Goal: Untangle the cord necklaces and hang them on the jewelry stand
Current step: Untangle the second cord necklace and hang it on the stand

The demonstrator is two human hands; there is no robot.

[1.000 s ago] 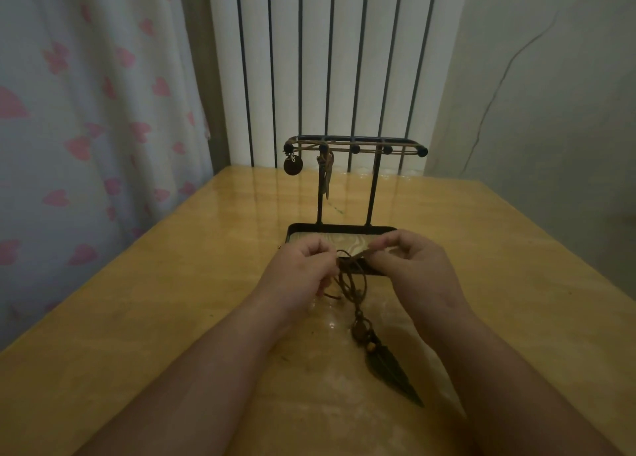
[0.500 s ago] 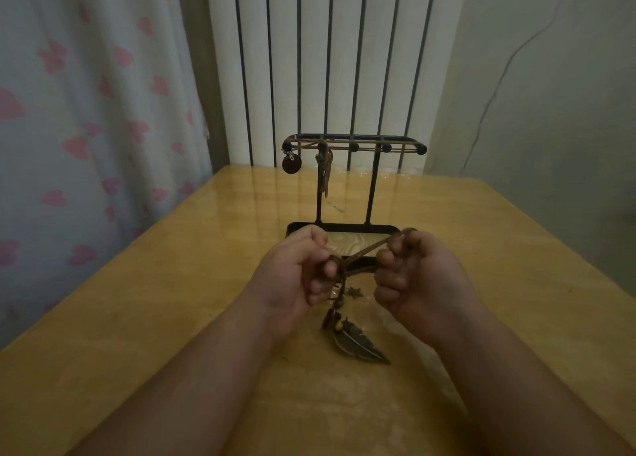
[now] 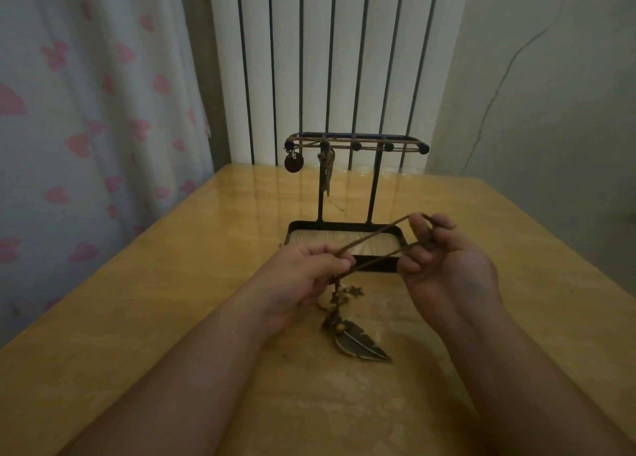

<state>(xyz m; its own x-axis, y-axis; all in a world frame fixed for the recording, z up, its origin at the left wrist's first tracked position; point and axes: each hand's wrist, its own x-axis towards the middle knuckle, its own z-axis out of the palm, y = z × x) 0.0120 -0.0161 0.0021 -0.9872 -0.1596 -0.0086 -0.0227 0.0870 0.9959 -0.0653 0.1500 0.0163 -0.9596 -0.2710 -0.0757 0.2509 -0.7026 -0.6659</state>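
Observation:
A brown cord necklace (image 3: 378, 240) stretches in two strands between my hands, above the table. My left hand (image 3: 303, 276) pinches the cord near its beads. My right hand (image 3: 444, 259) has its fingers curled round the cord's loop, held a little higher. The necklace's metal leaf pendant (image 3: 361, 345) lies on the table below my left hand, with beads and a small star charm above it. The black jewelry stand (image 3: 373, 187) stands behind my hands. A necklace with a round disc pendant (image 3: 293, 163) and another long pendant (image 3: 327, 173) hang from its top bar.
The yellow wooden table (image 3: 137, 318) runs to a white ribbed radiator (image 3: 327, 60) at the back. A curtain with pink hearts (image 3: 86, 111) hangs along the left edge. A grey wall stands to the right.
My hands have moved apart and my right hand has risen, so the cord is now drawn taut between them. The leaf pendant has slid nearer my left hand.

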